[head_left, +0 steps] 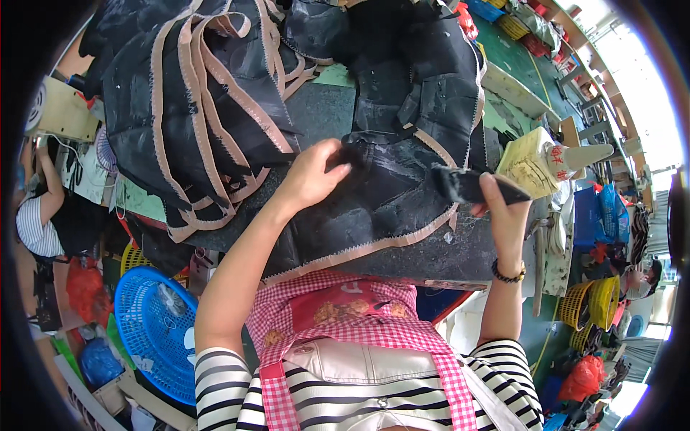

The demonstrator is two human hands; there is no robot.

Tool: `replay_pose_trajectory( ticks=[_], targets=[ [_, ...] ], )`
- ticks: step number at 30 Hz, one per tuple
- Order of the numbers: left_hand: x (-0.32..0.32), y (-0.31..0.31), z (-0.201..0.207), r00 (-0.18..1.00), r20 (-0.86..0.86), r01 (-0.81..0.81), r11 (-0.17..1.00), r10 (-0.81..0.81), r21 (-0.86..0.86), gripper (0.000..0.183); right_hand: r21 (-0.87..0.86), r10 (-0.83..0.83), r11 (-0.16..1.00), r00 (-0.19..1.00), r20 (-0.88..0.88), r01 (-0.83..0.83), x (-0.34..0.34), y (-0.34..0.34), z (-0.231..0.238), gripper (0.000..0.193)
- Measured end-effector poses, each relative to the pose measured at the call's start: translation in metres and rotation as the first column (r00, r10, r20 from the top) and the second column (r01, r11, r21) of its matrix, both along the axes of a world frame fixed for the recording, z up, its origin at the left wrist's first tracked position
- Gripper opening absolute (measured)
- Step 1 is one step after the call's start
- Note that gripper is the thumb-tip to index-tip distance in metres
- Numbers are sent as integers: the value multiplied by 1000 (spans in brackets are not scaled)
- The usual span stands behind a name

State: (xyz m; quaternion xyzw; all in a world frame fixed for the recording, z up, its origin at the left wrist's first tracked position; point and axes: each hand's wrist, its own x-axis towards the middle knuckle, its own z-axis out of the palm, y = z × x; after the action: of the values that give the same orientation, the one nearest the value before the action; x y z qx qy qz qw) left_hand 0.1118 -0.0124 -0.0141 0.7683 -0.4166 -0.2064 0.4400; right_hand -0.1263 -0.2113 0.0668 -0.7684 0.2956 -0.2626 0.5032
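My left hand (310,178) is closed at the middle of the bench, its fingertips on the black sheet material (388,179). A dark blur hides exactly what they pinch. Pale tan zigzag-cut trim (359,251) runs along the sheet's near edge. To the right, my right hand (505,208) grips a dark flat brush (478,188), thumb on top. Its pale, frayed end points left, just above the sheet's right side. Left of my left hand lies a large heap of black pieces (129,100) with long tan-edged strips (230,86).
A yellowish plastic container (528,165) with a pale spout stands right of my right hand. Below the bench at left sits a blue basket (154,323). Another person's arm (50,187) shows at far left. Yellow baskets (596,302) stand at right.
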Motion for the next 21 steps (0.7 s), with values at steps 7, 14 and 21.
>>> replay_pose_trajectory(
  ticks=[7,14,21],
  targets=[
    [-19,-4,12,1000,-2,-22,977,22,-210,13,18,188,982,978,86,-190,79,45,-16,27],
    [-29,12,6,999,-21,-43,960,39,-276,18,143,40,989,998,55,-47,56,29,7,25],
    [-16,78,191,828,462,-100,894,318,-437,13,288,-297,947,720,627,139,-59,-84,-9,28]
  ],
)
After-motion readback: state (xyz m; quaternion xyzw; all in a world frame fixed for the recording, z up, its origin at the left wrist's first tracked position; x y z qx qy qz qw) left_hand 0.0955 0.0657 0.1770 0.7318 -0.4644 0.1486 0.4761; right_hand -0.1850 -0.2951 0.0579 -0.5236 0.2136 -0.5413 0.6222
